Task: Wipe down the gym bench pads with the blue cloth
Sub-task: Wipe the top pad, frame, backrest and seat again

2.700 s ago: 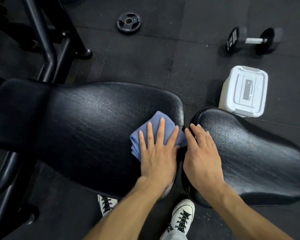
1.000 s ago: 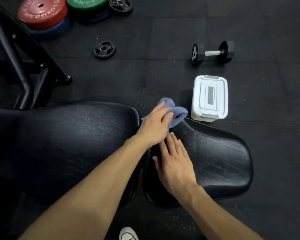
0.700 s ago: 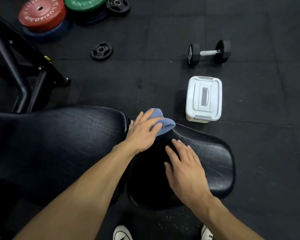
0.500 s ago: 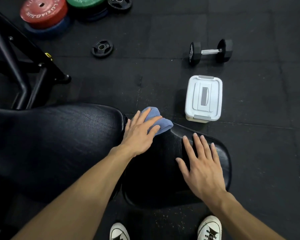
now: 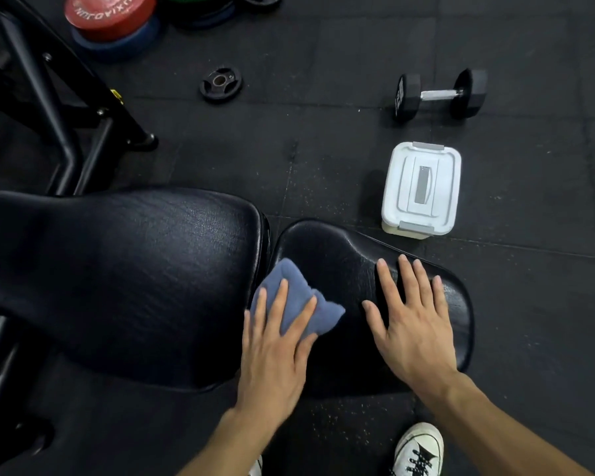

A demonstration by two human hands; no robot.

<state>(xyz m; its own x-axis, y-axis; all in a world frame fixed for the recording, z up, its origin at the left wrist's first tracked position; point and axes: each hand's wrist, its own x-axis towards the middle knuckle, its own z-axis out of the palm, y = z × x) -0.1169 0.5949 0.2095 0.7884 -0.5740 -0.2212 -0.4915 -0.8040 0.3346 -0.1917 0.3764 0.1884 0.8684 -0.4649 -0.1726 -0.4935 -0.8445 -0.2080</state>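
The folded blue cloth (image 5: 318,312) lies on the left part of the small black seat pad (image 5: 327,255), close to the gap beside the long black back pad (image 5: 124,269). My left hand (image 5: 275,352) presses flat on the cloth with fingers spread over it. My right hand (image 5: 409,321) rests flat and open on the right part of the seat pad, touching no cloth.
A white lidded box (image 5: 421,188) stands on the floor just beyond the seat pad. A dumbbell (image 5: 440,94), a small black plate (image 5: 220,84) and stacked colour plates (image 5: 114,18) lie farther off. A black frame (image 5: 59,108) stands at left. My shoe (image 5: 416,451) is below.
My left hand has pulled the cloth from the seat pad's far edge back towards me along its left side. My right hand has slid to the pad's right part.
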